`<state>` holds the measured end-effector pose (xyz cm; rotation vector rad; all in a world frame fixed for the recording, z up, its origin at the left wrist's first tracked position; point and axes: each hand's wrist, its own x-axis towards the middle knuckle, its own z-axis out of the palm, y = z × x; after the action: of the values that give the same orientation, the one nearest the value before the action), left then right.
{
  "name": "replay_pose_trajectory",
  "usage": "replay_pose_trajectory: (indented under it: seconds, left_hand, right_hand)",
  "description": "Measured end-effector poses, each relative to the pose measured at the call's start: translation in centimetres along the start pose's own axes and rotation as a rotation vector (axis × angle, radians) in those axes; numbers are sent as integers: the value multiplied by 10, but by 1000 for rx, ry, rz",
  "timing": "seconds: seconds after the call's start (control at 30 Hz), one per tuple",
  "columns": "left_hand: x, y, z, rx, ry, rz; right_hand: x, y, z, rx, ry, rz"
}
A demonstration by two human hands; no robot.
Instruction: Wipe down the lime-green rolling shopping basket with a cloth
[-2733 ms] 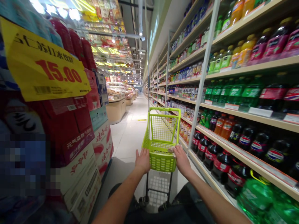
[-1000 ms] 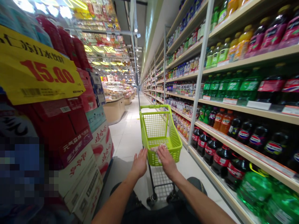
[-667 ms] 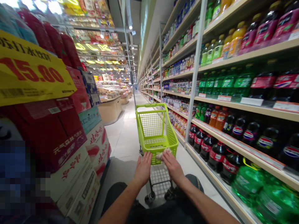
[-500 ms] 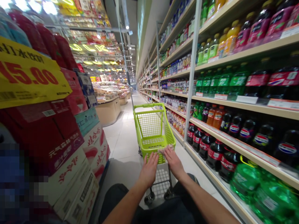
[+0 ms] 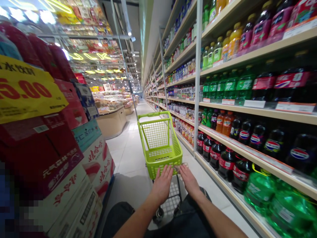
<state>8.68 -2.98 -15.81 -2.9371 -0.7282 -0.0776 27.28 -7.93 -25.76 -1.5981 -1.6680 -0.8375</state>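
A lime-green shopping cart stands in the aisle right in front of me, its basket empty. My left hand lies flat against the basket's rear wall with the fingers stretched out. My right hand rests on the rear rim beside it. Its fingers press a small pale slip against the rim. Both forearms reach forward from the bottom of the view.
Long shelves on the right hold dark soda bottles and green bottles low down. Stacked red and white cartons with a yellow price sign crowd the left. The tiled aisle runs ahead past a beige counter.
The cart has swung left and back toward the aisle's middle. My two hands have come closer together on its rear rim, and my view has moved forward along the shelves.
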Motion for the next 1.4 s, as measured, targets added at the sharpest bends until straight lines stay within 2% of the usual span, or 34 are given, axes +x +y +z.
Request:
replay_pose_trajectory:
  seconds: [0.1, 0.23, 0.3, 0.37, 0.47, 0.53, 0.6, 0.73, 0.83, 0.93, 1.0, 1.07, 1.17, 1.23, 1.3, 1.4]
  left_hand:
    - [-1, -6, 0, 8, -7, -23]
    - [-1, -17, -4, 37, -7, -115]
    - [-2, -20, -7, 40, 4, -137]
    - [-4, -24, -10, 36, 18, -149]
    - [-7, -33, -12, 24, 34, -186]
    - [-7, -41, -13, 10, 37, -219]
    - [-5, -48, -15, -8, 16, -256]
    - [2, -54, -23, -44, -102, -293]
    - [3, -53, -29, -67, -136, -292]
    - [-3, -54, -31, -66, -132, -297]
    - [-9, -57, -30, -57, -130, -305]
    - [-14, -62, -28, -54, -135, -311]
    - [-21, -67, -26, -65, -150, -311]
    - [-22, -69, -25, -69, -154, -314]
    - [-23, -69, -24, -67, -147, -316]
    - [-23, -70, -23, -73, -136, -306]
  right_hand:
    - [-9, -2, 2, 21, 8, -37]
    - [34, 4, -18, 80, 60, 32]
    - [48, 7, -21, 74, 79, 76]
    - [41, 6, -14, 59, 63, 80]
    - [9, -2, -1, 54, 11, -2]
    - [0, -3, -2, 59, 8, -28]
    - [14, 1, -12, 72, 35, 1]
    - [75, 11, -25, 49, 73, 111]
    - [98, -10, -8, 10, 1, 126]
    - [94, -44, 14, 40, -92, 3]
    - [88, -52, 18, 63, -117, -98]
    - [84, -39, 11, 51, -110, -130]
    - [81, -8, -7, -24, -56, 0]
    - [81, -5, -10, -44, -43, 60]
    - [82, -24, -2, -7, -67, 5]
    - [85, -65, 16, 77, -105, -160]
